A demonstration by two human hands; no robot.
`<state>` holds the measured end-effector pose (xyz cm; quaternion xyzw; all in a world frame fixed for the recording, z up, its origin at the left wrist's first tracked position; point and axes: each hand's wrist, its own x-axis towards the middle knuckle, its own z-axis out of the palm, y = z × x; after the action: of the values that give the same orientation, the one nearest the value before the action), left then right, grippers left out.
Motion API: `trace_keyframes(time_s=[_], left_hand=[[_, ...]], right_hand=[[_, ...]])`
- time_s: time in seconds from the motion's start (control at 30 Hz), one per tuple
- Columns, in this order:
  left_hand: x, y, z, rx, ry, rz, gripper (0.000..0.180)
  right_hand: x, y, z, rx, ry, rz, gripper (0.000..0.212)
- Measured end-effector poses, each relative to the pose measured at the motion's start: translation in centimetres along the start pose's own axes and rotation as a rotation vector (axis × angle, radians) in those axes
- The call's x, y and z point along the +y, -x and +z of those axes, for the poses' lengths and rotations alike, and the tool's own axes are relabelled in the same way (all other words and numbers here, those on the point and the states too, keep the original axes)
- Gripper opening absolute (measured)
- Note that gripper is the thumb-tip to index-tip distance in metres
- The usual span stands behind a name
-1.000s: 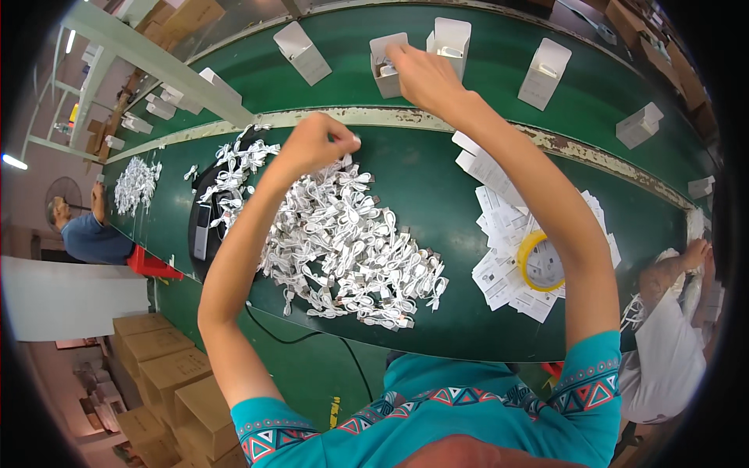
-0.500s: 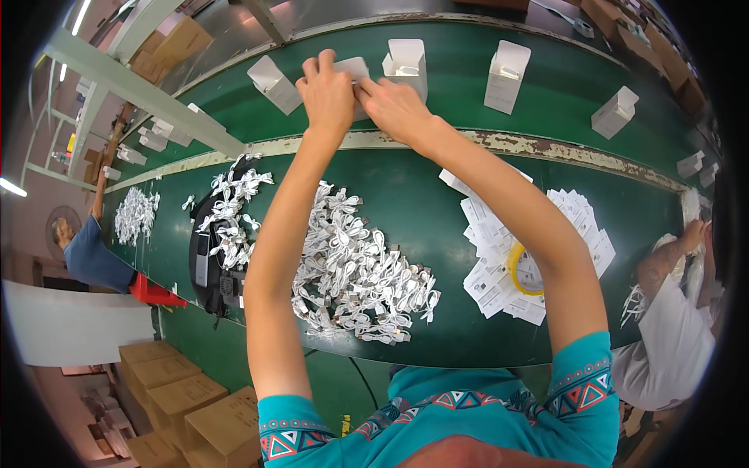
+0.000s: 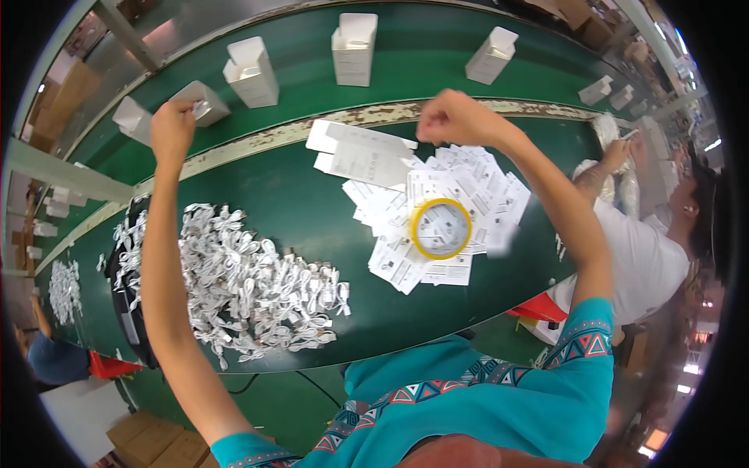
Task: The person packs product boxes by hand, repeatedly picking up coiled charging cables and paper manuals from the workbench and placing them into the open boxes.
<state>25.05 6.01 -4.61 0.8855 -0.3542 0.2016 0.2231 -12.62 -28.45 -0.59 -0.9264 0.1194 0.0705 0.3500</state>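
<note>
My left hand (image 3: 173, 134) is closed at the near edge of an open white box (image 3: 212, 115) on the green conveyor, its fingertips at the flap. My right hand (image 3: 459, 121) hangs above the near rail with its fingers curled in. Nothing shows between them. Below it lies a spread pile of white printed leaflets (image 3: 491, 195) with a yellow tape roll (image 3: 417, 240) on top. To its left, a flat white carton (image 3: 367, 156) lies beside the leaflets. A big heap of bundled white cables (image 3: 250, 288) sits right of my left forearm.
More open white boxes (image 3: 253, 78) stand along the conveyor (image 3: 421, 70). A worn rail (image 3: 289, 134) divides it from the green table (image 3: 328, 210). A black bag (image 3: 125, 288) lies left of the cables. Co-workers sit at right (image 3: 624, 257) and far left (image 3: 58, 360).
My hands were together at one box; now they are far apart, the right one moved right over the leaflets. The view has turned right, so boxes and cables appear further left.
</note>
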Motion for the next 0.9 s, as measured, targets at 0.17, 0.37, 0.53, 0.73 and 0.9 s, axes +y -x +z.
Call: trace_keyframes(time_s=[0.17,0.37,0.53,0.73,0.9], left_hand=[[-1.2,-0.9,-1.0,-0.079,-0.065,-0.070,0.023],[-1.2,-1.3,-1.9,-0.055,-0.151,-0.176,0.020],[-1.7,0.8,-4.2,0.102,-0.245,-0.018,0.021],[9.3,1.1,-3.1,-0.009,-0.215,0.237,0.047],[5.2,1.2,0.0,-0.041,-0.021,0.019,0.034]], right_hand=[[4.7,8.5,2.0,0.074,0.099,0.119,0.041],[6.0,10.3,2.9,0.062,0.050,0.209,0.026],[5.7,10.8,1.7,0.265,0.219,-0.189,0.012],[-3.1,2.8,-1.9,0.313,-0.476,-0.191,0.008],[-13.8,-13.6,3.0,0.471,-0.696,-0.600,0.011]])
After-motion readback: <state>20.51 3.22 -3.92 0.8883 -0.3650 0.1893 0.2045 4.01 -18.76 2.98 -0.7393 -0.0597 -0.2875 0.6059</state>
